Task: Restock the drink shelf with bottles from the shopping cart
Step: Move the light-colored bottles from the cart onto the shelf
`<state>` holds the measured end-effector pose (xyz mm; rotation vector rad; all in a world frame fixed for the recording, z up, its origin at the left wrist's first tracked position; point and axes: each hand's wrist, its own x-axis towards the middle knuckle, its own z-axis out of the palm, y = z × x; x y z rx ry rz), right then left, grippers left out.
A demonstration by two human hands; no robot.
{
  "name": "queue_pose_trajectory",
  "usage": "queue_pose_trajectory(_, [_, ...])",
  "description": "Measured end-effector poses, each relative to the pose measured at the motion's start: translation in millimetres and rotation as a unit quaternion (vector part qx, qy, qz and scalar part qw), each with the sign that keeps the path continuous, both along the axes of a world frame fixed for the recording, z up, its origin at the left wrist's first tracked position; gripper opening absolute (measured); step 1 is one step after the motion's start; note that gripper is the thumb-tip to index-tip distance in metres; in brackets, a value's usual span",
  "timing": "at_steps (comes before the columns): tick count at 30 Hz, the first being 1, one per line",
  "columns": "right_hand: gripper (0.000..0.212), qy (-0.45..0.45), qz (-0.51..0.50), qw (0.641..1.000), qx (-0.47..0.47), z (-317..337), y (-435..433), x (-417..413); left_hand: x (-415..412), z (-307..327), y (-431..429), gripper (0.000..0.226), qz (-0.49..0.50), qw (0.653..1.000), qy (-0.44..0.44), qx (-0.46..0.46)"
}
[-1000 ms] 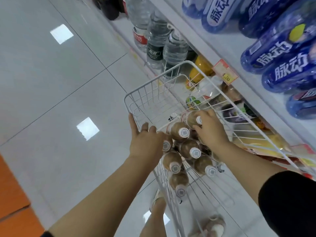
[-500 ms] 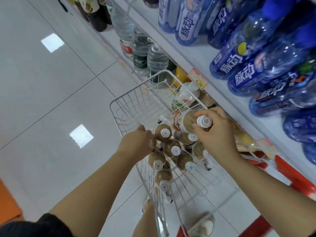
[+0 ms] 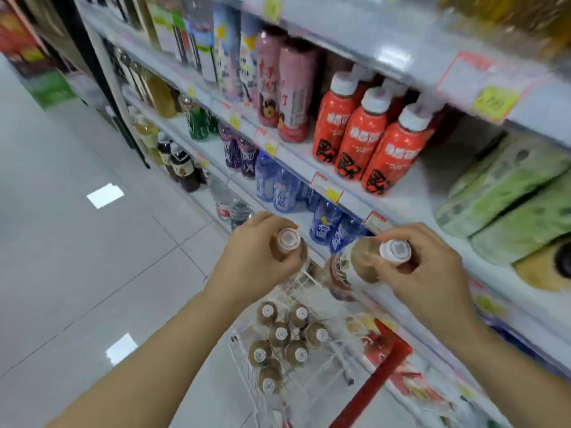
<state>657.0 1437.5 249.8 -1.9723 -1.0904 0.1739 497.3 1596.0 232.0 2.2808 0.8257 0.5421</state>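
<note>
Brown drink, white cap: the fingers of the left hand point(image 3: 253, 264) curl round the first bottle point(image 3: 289, 242) at centre frame, and those of the right hand point(image 3: 429, 270) round the second bottle point(image 3: 355, 264). Both bottles have been lifted out of the shopping cart point(image 3: 244, 362) at lower centre, where the remaining bottles point(image 3: 279, 333) stand. The drink shelf point(image 3: 401, 205) is now in view ahead, so placement is likely next.

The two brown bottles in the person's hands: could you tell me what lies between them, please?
Between the left-hand bottle and the right-hand bottle, the head view shows only blue bottles behind and the cart's wire rim below.
</note>
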Motion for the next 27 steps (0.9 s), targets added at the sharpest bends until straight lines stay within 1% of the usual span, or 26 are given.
queue_pose_trajectory(2, [0.044,-0.038,-0.003,0.999,0.028,46.3,-19.9,2.9,12.8,49.9,-8.2,0.024,-0.025,0.999,-0.031,0.015])
queue_pose_trajectory(3, [0.042,-0.054,-0.008,0.998,0.041,68.5,-30.0,4.2,19.1,74.2,-13.7,0.022,-0.044,0.998,-0.05,0.023])
queue_pose_trajectory(6, [0.026,-0.115,-0.021,0.989,0.087,130.3,-59.7,9.6,40.4,141.5,-37.2,0.021,-0.09,0.989,-0.107,0.049])
queue_pose_trajectory(8, [0.022,-0.173,-0.028,0.978,0.113,163.9,-80.8,12.9,54.6,178.3,-55.9,0.02,-0.104,0.983,-0.138,0.068])
queue_pose_trajectory(10, [0.022,-0.225,-0.038,0.965,0.132,189.2,-103.6,16.7,68.5,208.9,-75.2,0.019,-0.129,0.974,-0.173,0.071])
queue_pose_trajectory(13, [0.022,-0.296,-0.061,0.94,0.159,218.1,-139.1,23.7,88.1,243.5,-103.0,0.023,-0.167,0.953,-0.234,0.097])
queue_pose_trajectory(16, [0.015,-0.361,-0.096,0.91,0.18,238.6,-172.3,31.6,107.4,262.6,-124.9,0.025,-0.199,0.923,-0.3,0.134])
queue_pose_trajectory(18, [0.016,-0.395,-0.124,0.891,0.189,244.6,-188.5,38.6,121.4,267.7,-137.6,0.025,-0.218,0.899,-0.347,0.155])
queue_pose_trajectory(21, [0.015,-0.424,-0.147,0.876,0.179,241.2,-201.4,57.7,147.6,263.0,-156.7,0.027,-0.224,0.88,-0.384,0.169])
queue_pose_trajectory(24, [0.02,-0.413,-0.153,0.885,0.151,234.5,-204.6,84.5,177.7,254.0,-171.1,0.028,-0.226,0.882,-0.388,0.144])
queue_pose_trajectory(27, [0.025,-0.35,-0.158,0.91,0.157,235.3,-201.0,103.1,204.5,248.8,-173.2,0.028,-0.211,0.895,-0.384,0.087])
